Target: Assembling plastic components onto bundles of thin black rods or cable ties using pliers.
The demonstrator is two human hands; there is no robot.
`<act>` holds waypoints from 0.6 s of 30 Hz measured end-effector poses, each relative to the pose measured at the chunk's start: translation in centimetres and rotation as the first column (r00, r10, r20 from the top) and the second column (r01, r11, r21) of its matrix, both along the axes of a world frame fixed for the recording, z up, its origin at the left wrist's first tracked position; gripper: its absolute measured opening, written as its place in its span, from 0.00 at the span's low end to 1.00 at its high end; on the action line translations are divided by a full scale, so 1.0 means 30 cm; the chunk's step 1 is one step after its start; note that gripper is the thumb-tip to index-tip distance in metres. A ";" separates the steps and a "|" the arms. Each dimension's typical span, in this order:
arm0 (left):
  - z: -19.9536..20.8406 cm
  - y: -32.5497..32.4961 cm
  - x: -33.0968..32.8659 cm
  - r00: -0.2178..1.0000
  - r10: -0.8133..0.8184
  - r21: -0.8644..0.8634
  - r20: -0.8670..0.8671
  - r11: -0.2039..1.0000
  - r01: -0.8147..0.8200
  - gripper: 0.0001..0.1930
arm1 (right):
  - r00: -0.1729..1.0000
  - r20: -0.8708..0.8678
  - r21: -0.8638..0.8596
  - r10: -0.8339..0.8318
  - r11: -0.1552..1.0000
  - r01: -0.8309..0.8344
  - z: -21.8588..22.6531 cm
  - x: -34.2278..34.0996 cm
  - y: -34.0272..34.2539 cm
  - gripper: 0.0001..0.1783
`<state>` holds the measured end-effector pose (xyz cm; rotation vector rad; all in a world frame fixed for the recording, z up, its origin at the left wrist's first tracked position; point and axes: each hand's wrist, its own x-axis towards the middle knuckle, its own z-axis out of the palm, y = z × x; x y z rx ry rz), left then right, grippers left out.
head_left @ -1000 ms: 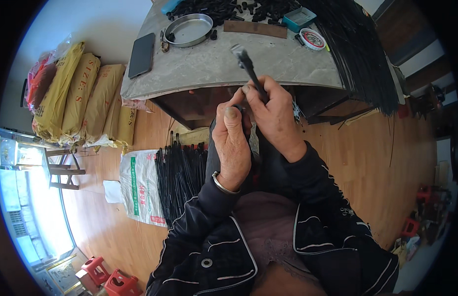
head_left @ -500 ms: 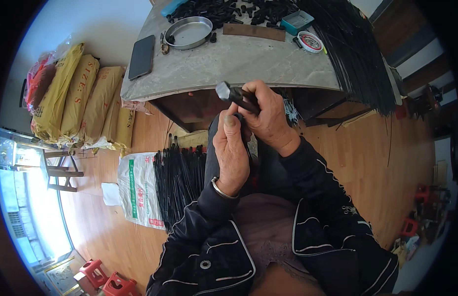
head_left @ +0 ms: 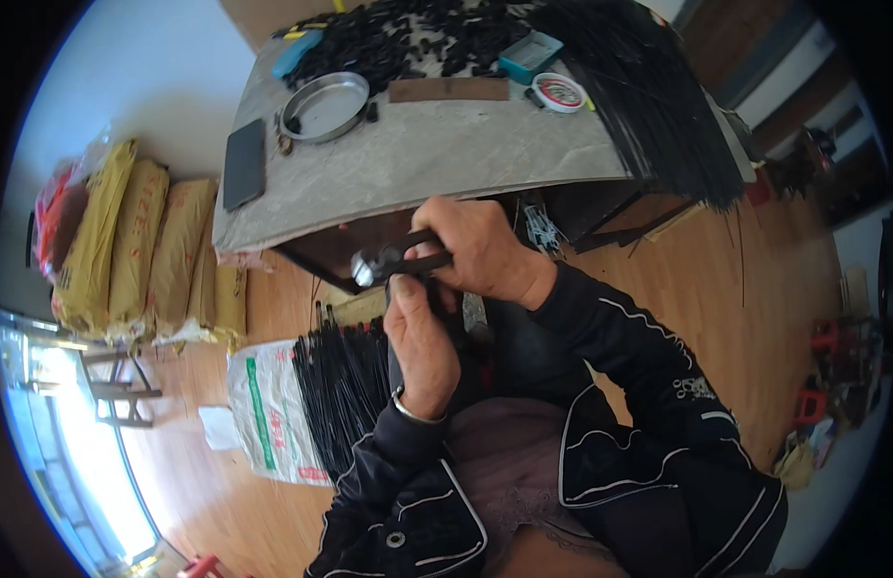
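My right hand (head_left: 483, 252) is wrapped round the dark handles of a pair of pliers (head_left: 371, 268), whose shiny metal head points left. The pliers are above my lap, in front of the table's near edge. Just below them, my left hand (head_left: 419, 356) is closed with its thumb (head_left: 408, 294) raised near the pliers' jaws. Something dark lies beyond its fingers, but its shape is hidden. A bundle of thin black rods (head_left: 345, 385) lies on a white woven sack (head_left: 263, 409) on the floor to the left of my legs.
The grey table (head_left: 446, 140) holds a heap of small black parts (head_left: 408, 43), a round metal tray (head_left: 323, 108), a dark phone (head_left: 244, 166), a brown strip (head_left: 448, 90), a teal box (head_left: 531, 58) and long black rods (head_left: 648, 106). Yellow sacks (head_left: 129, 241) stand at left.
Both hands have shifted left in view, with the pliers lower and their head turned more to the left. The whole view has also shifted, so table and sacks appear displaced.
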<state>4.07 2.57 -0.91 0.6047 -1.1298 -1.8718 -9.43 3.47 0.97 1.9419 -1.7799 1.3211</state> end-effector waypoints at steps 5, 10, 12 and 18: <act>0.019 0.011 -0.007 1.000 0.002 -0.004 -0.008 1.000 -0.002 0.24 | 0.998 -0.002 0.047 0.070 0.996 -0.070 0.005 0.004 0.015 0.13; 0.010 0.005 -0.005 1.000 -0.006 -0.050 0.023 0.999 0.007 0.25 | 0.999 0.001 -0.024 0.053 0.998 -0.053 0.006 0.012 0.022 0.13; -0.004 0.002 -0.003 0.999 -0.020 -0.076 0.038 0.997 0.023 0.26 | 0.983 0.176 0.052 0.052 0.997 -0.062 0.023 0.010 0.038 0.12; -0.012 0.008 -0.027 0.996 -0.078 -0.134 0.049 0.987 0.084 0.30 | 0.599 0.796 0.357 -0.089 0.868 -0.345 0.085 -0.027 0.065 0.11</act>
